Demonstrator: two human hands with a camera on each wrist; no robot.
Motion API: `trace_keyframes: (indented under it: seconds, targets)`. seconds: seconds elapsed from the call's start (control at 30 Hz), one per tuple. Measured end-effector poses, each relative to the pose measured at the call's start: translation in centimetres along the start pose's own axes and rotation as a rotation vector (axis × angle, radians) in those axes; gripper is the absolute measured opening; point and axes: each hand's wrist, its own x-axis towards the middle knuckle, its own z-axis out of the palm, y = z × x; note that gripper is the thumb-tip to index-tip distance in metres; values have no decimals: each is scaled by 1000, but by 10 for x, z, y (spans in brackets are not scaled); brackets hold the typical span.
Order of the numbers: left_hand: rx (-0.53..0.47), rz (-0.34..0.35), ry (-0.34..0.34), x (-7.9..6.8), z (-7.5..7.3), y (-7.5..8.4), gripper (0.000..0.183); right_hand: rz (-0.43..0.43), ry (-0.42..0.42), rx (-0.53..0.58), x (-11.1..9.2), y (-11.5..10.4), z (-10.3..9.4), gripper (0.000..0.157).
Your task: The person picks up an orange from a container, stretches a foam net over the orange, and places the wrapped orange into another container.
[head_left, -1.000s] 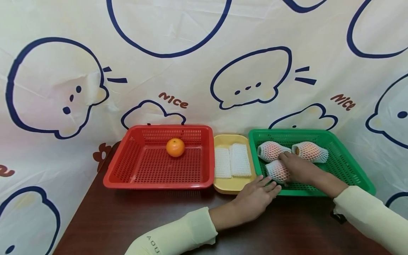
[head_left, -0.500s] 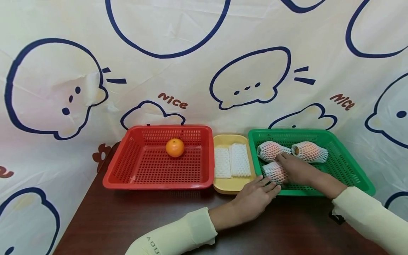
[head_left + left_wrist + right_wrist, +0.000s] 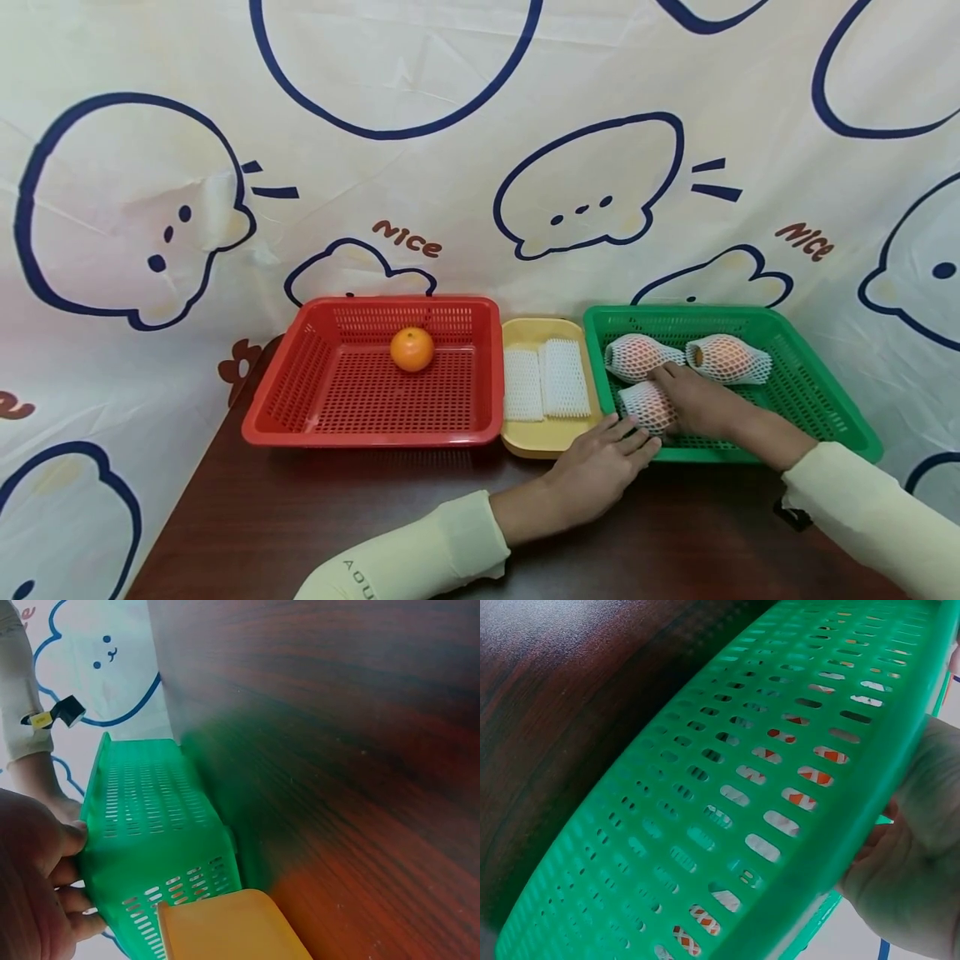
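Observation:
In the head view, my right hand reaches into the green basket and grips the nearest fruit in a white foam net. Two more net-wrapped fruits, a left one and a right one, lie behind it; orange colour shows through the mesh. My left hand rests at the basket's front left corner, fingers extended over the rim near the held fruit. From the left wrist, the thumb and fingers of my left hand lie by the rim. The basket wall hides my right fingertips in the right wrist view.
A yellow tray with two flat white foam nets stands between the baskets. The red basket at left holds one bare orange. All stand on a dark wooden table before a patterned cloth.
Over the past second my right hand has shifted slightly left with the nearest net-wrapped fruit, mostly in the first half. My left hand stays at the basket corner.

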Motion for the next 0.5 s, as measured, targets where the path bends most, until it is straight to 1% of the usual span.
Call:
trace_keyframes:
  seconds: [0.1,0.2,0.3,0.4,0.43,0.5]
  targets:
    - [-5,6,9,-1,0,0,44,3,8,3,-2,0,0,75]
    - [-54,2,32,-1,0,-1,45,8,7,3,-3,0,-1,76]
    - [-90,9,44,-6,-4,-1,50,21,-11,9,-3,-1,-5,77]
    - [-81,46,54,-17,-11,-1,55,50,-28,28,-1,-6,-13,76]
    - [-76,60,65,-22,-15,-1,55,55,-23,30,0,-8,-16,75]
    - [-73,82,108,-34,-22,-2,56,69,0,43,4,-15,-24,70]
